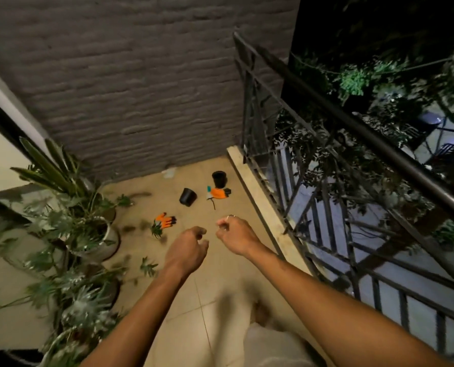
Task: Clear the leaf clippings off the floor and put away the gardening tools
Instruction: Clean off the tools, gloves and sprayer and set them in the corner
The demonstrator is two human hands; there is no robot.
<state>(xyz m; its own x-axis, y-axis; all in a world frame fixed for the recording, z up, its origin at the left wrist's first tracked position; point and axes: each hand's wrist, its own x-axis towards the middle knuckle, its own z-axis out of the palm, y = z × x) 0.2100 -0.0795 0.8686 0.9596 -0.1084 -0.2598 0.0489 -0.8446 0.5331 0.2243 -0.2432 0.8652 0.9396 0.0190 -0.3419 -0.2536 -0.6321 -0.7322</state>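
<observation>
I look down at a tiled balcony floor. Green leaf clippings lie beside an orange-and-black gardening glove; more clippings lie nearer the potted plants. A second orange glove with a small tool sits by the far right. One black pot lies tipped over and another black pot stands upright. My left hand and my right hand hang above the floor with fingers loosely curled, holding nothing. A ring shows on the right hand.
Potted plants crowd the left side. A grey brick wall closes the far end. A dark metal railing on a low kerb runs along the right, with trees beyond.
</observation>
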